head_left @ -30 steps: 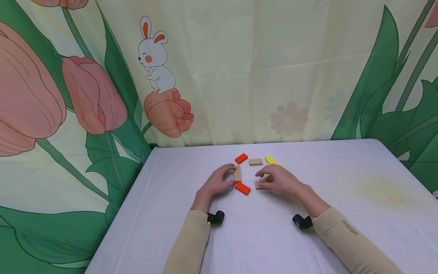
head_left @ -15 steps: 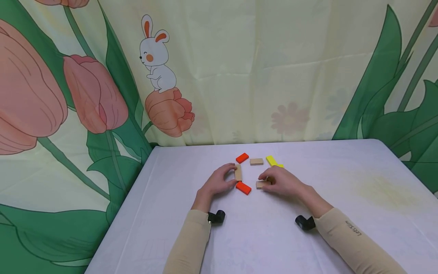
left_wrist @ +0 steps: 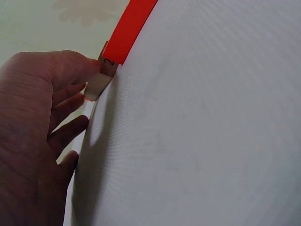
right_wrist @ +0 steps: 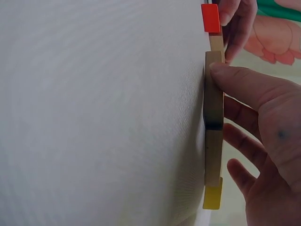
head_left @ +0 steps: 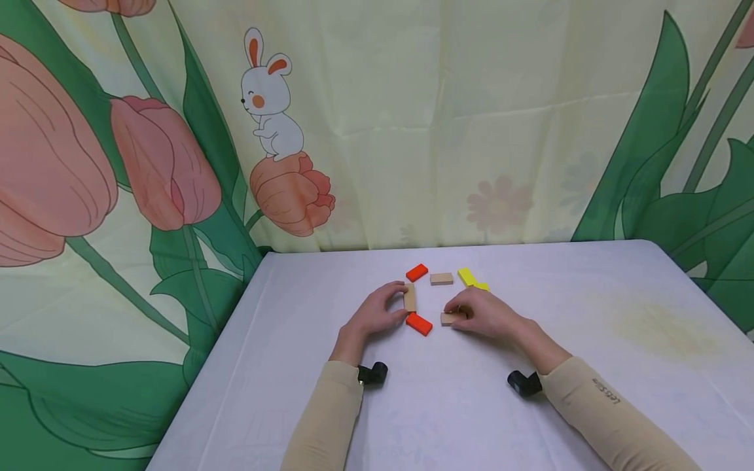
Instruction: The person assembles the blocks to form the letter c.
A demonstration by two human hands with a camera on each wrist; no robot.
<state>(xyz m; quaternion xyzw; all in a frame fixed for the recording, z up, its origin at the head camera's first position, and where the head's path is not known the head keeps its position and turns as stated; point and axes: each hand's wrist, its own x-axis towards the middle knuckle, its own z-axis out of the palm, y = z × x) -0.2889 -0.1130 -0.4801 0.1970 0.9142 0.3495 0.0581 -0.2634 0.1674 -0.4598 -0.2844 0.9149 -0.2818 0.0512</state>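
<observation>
My left hand [head_left: 381,310] holds a plain wooden block [head_left: 410,297] lengthwise between thumb and forefinger. In the left wrist view, that thumb touches the block's end [left_wrist: 108,66], beside a red block [left_wrist: 129,33]. The same red block [head_left: 419,324] lies slanted at the near end in the head view. My right hand [head_left: 485,313] pinches a second wooden block [head_left: 448,319], flat on the table to the right. The right thumb presses its near side in the right wrist view, the block [right_wrist: 214,92] standing end to end with another wooden block [right_wrist: 214,157].
Behind the hands lie another red block [head_left: 417,273], a wooden block [head_left: 441,279] and two yellow blocks [head_left: 466,276], forming a rough ring with the rest. A white cloth covers the table [head_left: 436,405]. A printed curtain [head_left: 400,131] hangs behind its far edge.
The right hand has shifted slightly right, its forefinger drawing in towards the thumb on the wooden block. My left hand has kept its place at its block.
</observation>
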